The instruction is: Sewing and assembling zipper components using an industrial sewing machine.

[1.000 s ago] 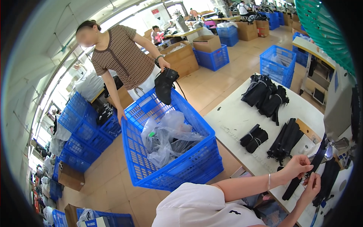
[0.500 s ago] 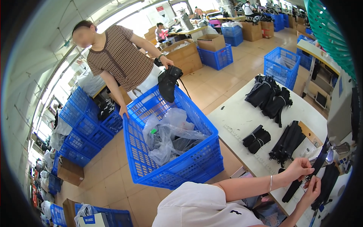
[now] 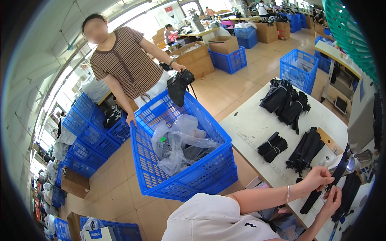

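At the lower right, my left hand (image 3: 316, 178), with a silver bracelet at the wrist, pinches a long black zipper (image 3: 341, 168). Just below it, my right hand (image 3: 332, 200) grips the same zipper with thumb and fingers. The upper part of the zipper runs up beside a sewing machine (image 3: 362, 116) with a small lit lamp. More black zippers (image 3: 349, 195) lie right of my hands, and one black strip (image 3: 310, 201) lies left of them. Bundled zippers (image 3: 305, 149) rest farther up the white table (image 3: 251, 120).
Left of the table stands a big blue crate (image 3: 187, 182) holding clear plastic bags. A person in a striped top (image 3: 124, 60) grips its rim and holds a black shoe-like item (image 3: 177, 90). Tied black bundles (image 3: 285, 100) lie on the table's far end; a green fan guard (image 3: 350, 36) hangs above.
The person across the crate has lifted and turned their head towards me. My hands stay almost in place on the zipper, with only slight finger movement.
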The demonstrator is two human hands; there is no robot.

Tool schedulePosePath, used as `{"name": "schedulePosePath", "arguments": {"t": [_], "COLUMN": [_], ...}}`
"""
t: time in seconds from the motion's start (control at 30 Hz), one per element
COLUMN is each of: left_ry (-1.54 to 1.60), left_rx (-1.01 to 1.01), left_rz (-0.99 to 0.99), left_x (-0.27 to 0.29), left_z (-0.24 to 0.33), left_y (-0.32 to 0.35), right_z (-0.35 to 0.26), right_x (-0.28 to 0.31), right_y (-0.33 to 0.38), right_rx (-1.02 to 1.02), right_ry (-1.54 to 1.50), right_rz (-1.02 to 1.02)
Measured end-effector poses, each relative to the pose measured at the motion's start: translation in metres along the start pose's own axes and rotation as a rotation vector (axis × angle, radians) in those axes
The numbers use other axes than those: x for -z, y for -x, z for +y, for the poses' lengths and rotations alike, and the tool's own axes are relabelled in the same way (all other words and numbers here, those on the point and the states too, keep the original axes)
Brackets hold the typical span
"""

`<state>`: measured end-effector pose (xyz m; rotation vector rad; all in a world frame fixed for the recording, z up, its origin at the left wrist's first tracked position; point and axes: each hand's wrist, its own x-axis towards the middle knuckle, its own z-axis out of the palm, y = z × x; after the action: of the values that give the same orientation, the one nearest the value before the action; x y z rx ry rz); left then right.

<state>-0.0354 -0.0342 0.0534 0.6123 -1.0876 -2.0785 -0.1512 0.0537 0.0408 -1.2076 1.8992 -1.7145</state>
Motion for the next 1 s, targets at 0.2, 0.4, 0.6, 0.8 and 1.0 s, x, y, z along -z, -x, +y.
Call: {"name": "schedulePosePath", "arguments": {"t": [0.2,0.4,0.6,0.8,1.0], "left_ry": [-0.002,-0.003,0.011,0.031,0.059], "left_rx": [-0.008,-0.011,-0.009,-0.014,-0.030], "left_rz": [-0.003,0.004,0.013,0.000,0.006], "left_x": [0.0005,0.0015,0.0012,-0.0037,0.0006], "left_z": [-0.0005,-0.0003,-0.0023,-0.0069,-0.0048], "left_y": [-0.0002,-0.0004,-0.0014,-0.0022,-0.0019], "right_z": [-0.0005,0.0032,0.0032,0.0048,-0.0004], "right_x": [-0.0006,0.0014,0.0012,0.0068,0.0011], "right_y": [0.0001,-0.0007,-0.0005,0.0001,-0.0001], "right_rx": [0.001,-0.012,-0.011,0.009,-0.007], "right_ry": [-0.004,0.000,-0.001,-0.017,-0.025], "right_rz": [-0.004,-0.026,-0.028,-0.012,-0.017]}}
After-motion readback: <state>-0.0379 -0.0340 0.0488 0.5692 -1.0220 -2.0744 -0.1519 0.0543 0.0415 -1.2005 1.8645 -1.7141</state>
